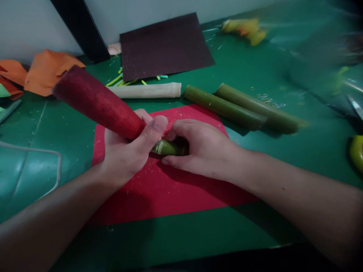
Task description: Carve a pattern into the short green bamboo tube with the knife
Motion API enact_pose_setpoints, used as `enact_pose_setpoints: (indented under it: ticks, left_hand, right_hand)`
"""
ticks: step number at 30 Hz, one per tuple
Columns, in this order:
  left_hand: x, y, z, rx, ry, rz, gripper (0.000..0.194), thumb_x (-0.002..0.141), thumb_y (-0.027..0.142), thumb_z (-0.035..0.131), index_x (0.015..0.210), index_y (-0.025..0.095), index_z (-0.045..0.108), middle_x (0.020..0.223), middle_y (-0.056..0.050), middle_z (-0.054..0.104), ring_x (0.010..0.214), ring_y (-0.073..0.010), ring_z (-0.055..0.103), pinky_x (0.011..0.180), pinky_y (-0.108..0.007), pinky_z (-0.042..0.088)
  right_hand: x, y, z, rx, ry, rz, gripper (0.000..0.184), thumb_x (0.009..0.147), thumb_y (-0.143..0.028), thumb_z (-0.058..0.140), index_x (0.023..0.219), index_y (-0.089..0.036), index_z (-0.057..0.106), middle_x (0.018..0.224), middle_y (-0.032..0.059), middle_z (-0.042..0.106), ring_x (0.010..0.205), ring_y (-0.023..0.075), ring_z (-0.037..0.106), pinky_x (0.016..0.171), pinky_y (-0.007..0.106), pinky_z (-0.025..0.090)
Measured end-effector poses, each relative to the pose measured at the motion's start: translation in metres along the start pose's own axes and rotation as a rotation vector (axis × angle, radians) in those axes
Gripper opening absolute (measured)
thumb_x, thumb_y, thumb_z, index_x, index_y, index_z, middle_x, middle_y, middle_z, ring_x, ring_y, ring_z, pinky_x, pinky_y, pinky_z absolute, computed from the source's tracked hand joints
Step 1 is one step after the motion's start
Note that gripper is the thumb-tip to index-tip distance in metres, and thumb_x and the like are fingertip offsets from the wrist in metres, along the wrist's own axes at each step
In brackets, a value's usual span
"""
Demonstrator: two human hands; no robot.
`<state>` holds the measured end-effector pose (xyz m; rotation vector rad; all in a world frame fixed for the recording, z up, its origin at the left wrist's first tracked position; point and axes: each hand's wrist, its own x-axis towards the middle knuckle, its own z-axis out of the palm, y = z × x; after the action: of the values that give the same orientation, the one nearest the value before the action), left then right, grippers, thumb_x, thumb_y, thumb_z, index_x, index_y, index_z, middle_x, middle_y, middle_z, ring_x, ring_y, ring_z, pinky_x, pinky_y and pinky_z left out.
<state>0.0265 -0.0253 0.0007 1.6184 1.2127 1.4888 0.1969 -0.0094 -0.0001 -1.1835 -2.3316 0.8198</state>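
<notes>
Gripping, left side: the left hand (121, 153) has its fingers closed around the lower end of a red cylinder (99, 102), thumb laid along the near side.
Gripping, right side: the right hand (207, 149) has its fingers curled round a short green piece (169, 147), thumb on the near side, the others over the far side.
Red cylinder: tilted, its darker end raised toward the upper left, its brighter end down in the left hand.
Green piece: low over the red sheet (159, 192), between the two hands, pale marks on its skin; whether the left hand touches it too, I cannot tell.
Red sheet: flat on the green bench (198, 241), under both hands, sprinkled with pale crumbs.
Pale tube (150, 90): just beyond the sheet, its left part hidden behind the red cylinder.
Green tubes (224, 105): two, side by side beyond the right hand, slanting down to the right.
Small rings (266, 101): scattered just beyond those tubes.
Dark sheet (167, 47): farther back, with thin yellow-green strips (115, 80) along its near edge.
Far left: crumpled orange material (51, 71), near the foot of a black post (82, 30).
Near left: a pale cord (59, 166), bent on the bench.
Far right: a yellow object (246, 31) with an orange patch, blurred.
Right edge: a yellow-green curved item (357, 151), partly cut off.
</notes>
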Motion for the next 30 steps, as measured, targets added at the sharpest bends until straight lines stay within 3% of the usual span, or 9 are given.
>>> enact_pose_setpoints:
  ticks: [6,16,21,27,30]
  left_hand:
    - [-0.0024,-0.0035,-0.0001,-0.006,-0.058,0.047,0.046,0.088,0.049,0.072,0.055,0.02,0.059,0.053,0.002,0.052,0.048,-0.0077,0.05,0.047,-0.022,0.046]
    - [-0.0027,-0.0023,-0.0004,-0.072,-0.161,0.057,0.037,0.089,0.034,0.073,0.058,0.018,0.059,0.053,0.003,0.058,0.048,-0.0071,0.056,0.05,-0.017,0.052]
    - [-0.0026,-0.0001,-0.0005,-0.014,-0.149,0.032,0.029,0.085,0.026,0.077,0.06,0.02,0.062,0.054,0.004,0.062,0.049,-0.007,0.06,0.048,-0.017,0.051]
    - [0.0007,0.0006,0.0019,-0.028,0.037,0.033,0.028,0.081,0.036,0.082,0.063,0.022,0.066,0.057,0.004,0.064,0.048,-0.0095,0.059,0.045,-0.024,0.049]
    - [0.001,0.0002,0.0023,-0.04,0.056,0.0,0.036,0.081,0.043,0.08,0.058,0.022,0.063,0.053,0.004,0.058,0.043,-0.0083,0.051,0.042,-0.025,0.046]
  right_hand:
    - [0.0006,0.0011,-0.0011,0.027,-0.011,0.018,0.026,0.074,-0.033,0.081,0.083,-0.018,0.062,0.076,-0.0008,0.063,0.067,0.0133,0.053,0.06,0.029,0.033]
    - [-0.0004,-0.0004,-0.0012,0.027,-0.012,0.046,0.024,0.073,-0.034,0.08,0.085,-0.018,0.065,0.078,0.0002,0.065,0.068,0.0142,0.055,0.061,0.029,0.034]
    - [-0.0006,-0.0015,-0.0021,0.031,-0.016,0.069,0.023,0.075,-0.034,0.078,0.084,-0.019,0.065,0.076,-0.0005,0.063,0.066,0.0135,0.053,0.062,0.029,0.034]
    - [0.0008,0.0008,-0.0018,0.017,-0.009,0.027,0.026,0.073,-0.033,0.079,0.084,-0.019,0.06,0.079,-0.0003,0.063,0.069,0.014,0.053,0.062,0.029,0.033]
    - [0.0005,0.0015,-0.0013,0.018,0.0,0.013,0.028,0.072,-0.033,0.08,0.082,-0.019,0.058,0.076,-0.0011,0.06,0.067,0.0133,0.051,0.062,0.029,0.032]
